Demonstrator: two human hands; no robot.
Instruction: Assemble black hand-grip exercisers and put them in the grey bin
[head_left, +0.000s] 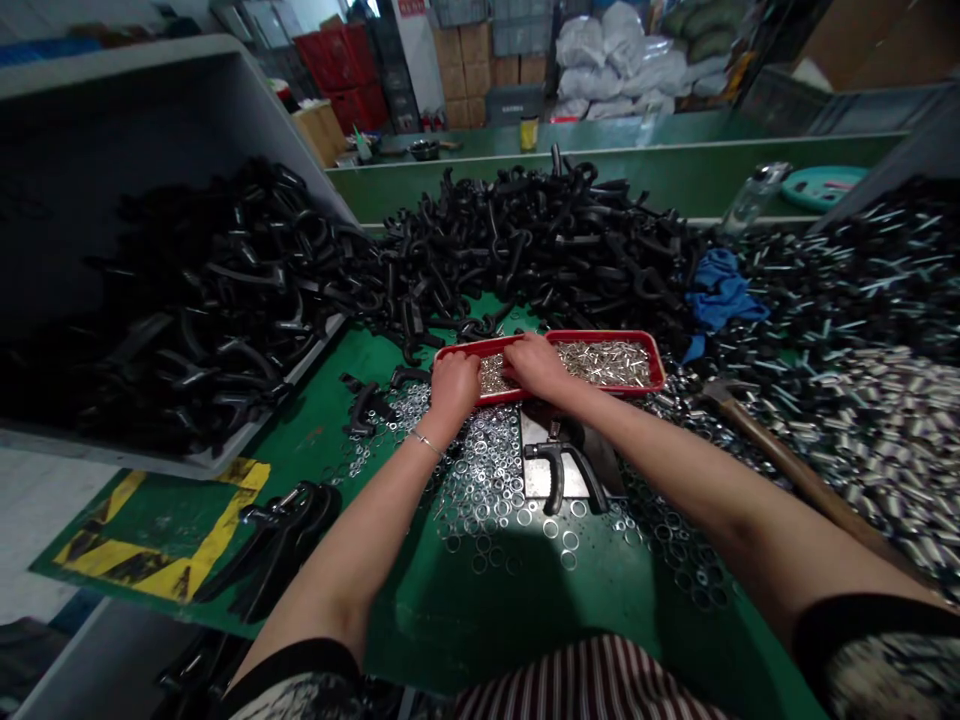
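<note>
We are resting our left hand (454, 388) and right hand (534, 365) inside a red tray (600, 336), with the fingers of each hand held together and curled down among the short silver metal pieces (604, 363). We cannot tell whether any piece is pinched between them. Our right fingers are pointing toward our left hand, and a thin bracelet (424, 442) is circling our left wrist.

The tray is sitting on a green workbench (487, 620), its long axis running crosswise in front of us, and the silver pieces are filling its floor in a loose layer. Just nearer to us, a black U-shaped shackle (553, 465) is lying on a steel plate (536, 470), surrounded by scattered steel washers (484, 490). A wooden-handled hammer (795, 470) is lying to our right, beside a heap of silver bolts (885, 270), and a blue cloth (720, 290) is draped near the tray's right end.

Beyond the tray, a large pile of black shackles (525, 235) is spilling from a grey bin (150, 110). Farther off, white sacks (615, 60) and cardboard boxes (461, 60) are stacked against the back.
</note>
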